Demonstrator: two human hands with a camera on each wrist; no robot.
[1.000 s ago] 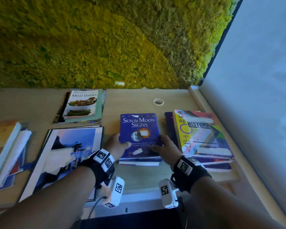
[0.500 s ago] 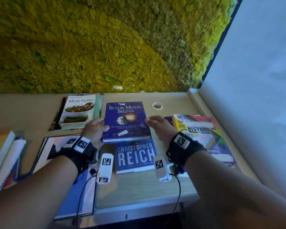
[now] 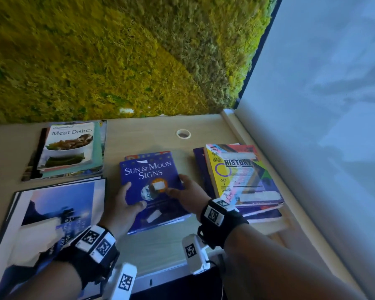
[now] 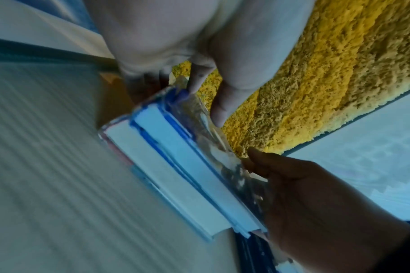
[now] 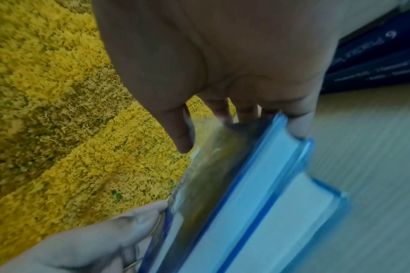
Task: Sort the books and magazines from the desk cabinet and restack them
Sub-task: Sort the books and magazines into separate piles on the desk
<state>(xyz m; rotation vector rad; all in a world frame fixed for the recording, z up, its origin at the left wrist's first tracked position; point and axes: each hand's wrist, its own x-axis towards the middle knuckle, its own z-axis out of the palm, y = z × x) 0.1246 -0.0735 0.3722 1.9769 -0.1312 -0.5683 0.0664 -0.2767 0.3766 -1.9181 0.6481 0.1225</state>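
The blue "Sun & Moon Signs" book (image 3: 152,176) lies in the middle of the desk on top of a second book (image 3: 147,155), whose far edge alone shows. My left hand (image 3: 129,200) grips its left edge with the thumb on the cover. On the right edge my right hand (image 3: 182,189) holds it the same way. In the left wrist view the two stacked books (image 4: 176,166) sit between my left hand (image 4: 213,96) and my right hand (image 4: 292,184). The right wrist view shows my right hand (image 5: 234,120) on the upper book (image 5: 241,212).
A stack topped by a colourful "History" magazine (image 3: 240,176) lies just right of my right hand. A stack under "Meat Dishes" (image 3: 69,148) sits back left. A large blue magazine (image 3: 52,213) lies front left. A tape roll (image 3: 183,134) is near the moss wall.
Half a second ago the Sun & Moon Signs book was farther back, baring a Christopher Reich book. It has come back toward me and now covers that book. Both hands stayed on it.
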